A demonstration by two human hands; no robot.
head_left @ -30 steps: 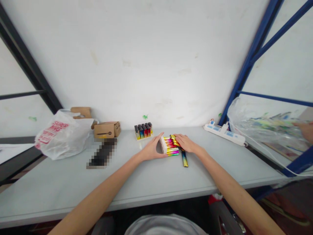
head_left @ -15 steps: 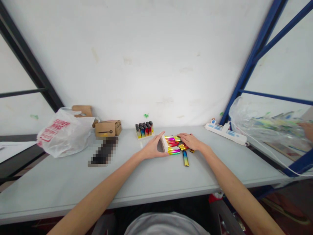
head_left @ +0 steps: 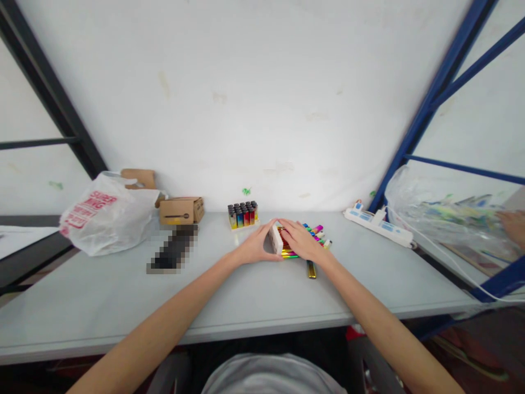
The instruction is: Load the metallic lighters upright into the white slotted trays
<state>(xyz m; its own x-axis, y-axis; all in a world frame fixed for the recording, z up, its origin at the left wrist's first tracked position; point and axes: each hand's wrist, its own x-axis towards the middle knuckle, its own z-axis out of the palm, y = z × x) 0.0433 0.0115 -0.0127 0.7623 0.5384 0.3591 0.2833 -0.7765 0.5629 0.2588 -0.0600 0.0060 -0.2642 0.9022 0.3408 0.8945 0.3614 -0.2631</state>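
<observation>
A white lighter tray point(head_left: 276, 239) lies tipped on its side, its open face turned right. My left hand point(head_left: 258, 244) is closed around the tray's back, thumb along the near edge and fingers at the far edge. Shiny multicoloured lighters point(head_left: 290, 254) sit in its slots. My right hand point(head_left: 301, 239) reaches over the tray's open face, fingers bent onto a gold-red lighter point(head_left: 287, 244); the palm hides part of it. More loose lighters point(head_left: 318, 232) lie beyond the right hand. A single gold lighter point(head_left: 312, 270) rests in front of it.
A filled lighter tray point(head_left: 243, 215) stands upright by the wall. To the left are a cardboard box point(head_left: 181, 210), a white plastic bag point(head_left: 109, 213) and a blurred dark object point(head_left: 174, 249). A power strip point(head_left: 379, 225) lies right; another person's hand point(head_left: 512, 227) shows beyond the blue frame.
My right hand has moved left from the loose lighters onto the tray's open face. The loose lighters behind it are now uncovered. My left hand keeps its hold.
</observation>
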